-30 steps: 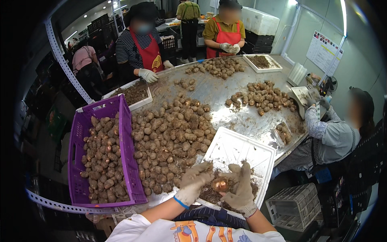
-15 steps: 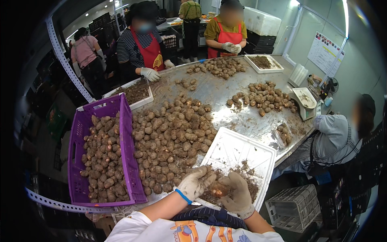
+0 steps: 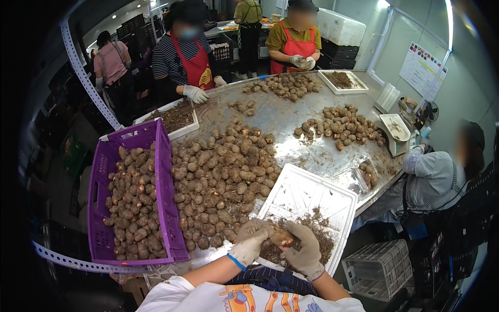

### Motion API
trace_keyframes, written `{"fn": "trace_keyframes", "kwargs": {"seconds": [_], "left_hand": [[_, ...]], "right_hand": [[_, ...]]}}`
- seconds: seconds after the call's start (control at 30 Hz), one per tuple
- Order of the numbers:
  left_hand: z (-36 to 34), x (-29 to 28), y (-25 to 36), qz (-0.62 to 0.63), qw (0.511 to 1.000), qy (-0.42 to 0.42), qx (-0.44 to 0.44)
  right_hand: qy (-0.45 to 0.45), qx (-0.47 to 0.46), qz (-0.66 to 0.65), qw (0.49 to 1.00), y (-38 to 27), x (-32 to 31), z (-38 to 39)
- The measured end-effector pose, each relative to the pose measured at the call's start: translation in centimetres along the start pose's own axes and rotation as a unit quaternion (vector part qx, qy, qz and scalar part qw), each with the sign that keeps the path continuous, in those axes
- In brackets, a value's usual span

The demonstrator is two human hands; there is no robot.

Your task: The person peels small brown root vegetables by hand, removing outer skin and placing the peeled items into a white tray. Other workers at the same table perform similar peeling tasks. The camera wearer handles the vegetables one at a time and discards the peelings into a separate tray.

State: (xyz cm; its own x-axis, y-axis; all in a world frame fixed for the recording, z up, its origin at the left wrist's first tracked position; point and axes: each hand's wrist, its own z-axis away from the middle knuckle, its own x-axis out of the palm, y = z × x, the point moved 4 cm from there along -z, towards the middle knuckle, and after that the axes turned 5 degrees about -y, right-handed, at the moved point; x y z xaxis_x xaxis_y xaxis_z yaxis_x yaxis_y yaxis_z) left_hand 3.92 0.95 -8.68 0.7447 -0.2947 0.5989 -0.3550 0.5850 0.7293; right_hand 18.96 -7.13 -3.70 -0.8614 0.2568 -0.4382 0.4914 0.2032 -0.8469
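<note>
Over the near part of a white foam tray (image 3: 337, 208), a small brown taro (image 3: 281, 237) with a pinkish end is held between my two gloved hands. The fingers of my left hand (image 3: 251, 240), with a blue band at its wrist, close on the taro's left side. From the right, my right hand (image 3: 305, 251) grips it with thumb and fingers. Dirt and root scraps (image 3: 321, 234) lie in the tray beneath. Left of the tray spreads a big heap of taros (image 3: 223, 177). A purple crate (image 3: 165, 208) full of more taros stands beyond the heap's left side.
Farther along the metal table (image 3: 280, 117) lie smaller taro piles (image 3: 343, 126), two more scrap trays (image 3: 345, 89) and a white scale (image 3: 396, 128). Co-workers stand across the table; another person sits at right. A grey crate (image 3: 378, 268) is on the floor at lower right.
My left hand has turned from a loosely opened palm to closing on the taro. The taro has risen slightly and tilted between both hands.
</note>
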Motion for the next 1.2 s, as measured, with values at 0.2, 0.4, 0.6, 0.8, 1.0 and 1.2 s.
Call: {"fn": "trace_keyframes", "kwargs": {"seconds": [0.2, 0.4, 0.6, 0.8, 1.0, 1.2], "left_hand": [[-0.5, 0.9, 1.4, -0.073, 0.993, -0.097, -0.005], [-2.4, -1.0, 1.5, 0.051, 0.999, 0.003, -0.001], [-1.6, -2.0, 3.2, -0.016, 0.995, -0.086, 0.055], [0.8, 3.8, 4.7, -0.133, 0.980, -0.139, 0.045], [-1.1, 1.5, 3.5, -0.147, 0.989, -0.009, 0.021], [-1.5, -5.3, -0.2, -0.072, 0.992, 0.087, -0.054]], "right_hand": [[-0.027, 0.039, -0.079, 0.996, 1.7, 1.0, 0.6], [-0.049, 0.251, -0.432, 0.865, 3.6, 2.1, 0.9], [-0.061, 0.239, -0.666, 0.704, 4.3, 1.8, 0.4], [-0.040, 0.265, -0.686, 0.676, 3.6, 3.3, 0.1], [-0.060, 0.232, -0.700, 0.673, 6.9, 3.8, 1.6], [0.198, 0.394, -0.654, 0.615, 11.1, -1.4, -5.1]]}}
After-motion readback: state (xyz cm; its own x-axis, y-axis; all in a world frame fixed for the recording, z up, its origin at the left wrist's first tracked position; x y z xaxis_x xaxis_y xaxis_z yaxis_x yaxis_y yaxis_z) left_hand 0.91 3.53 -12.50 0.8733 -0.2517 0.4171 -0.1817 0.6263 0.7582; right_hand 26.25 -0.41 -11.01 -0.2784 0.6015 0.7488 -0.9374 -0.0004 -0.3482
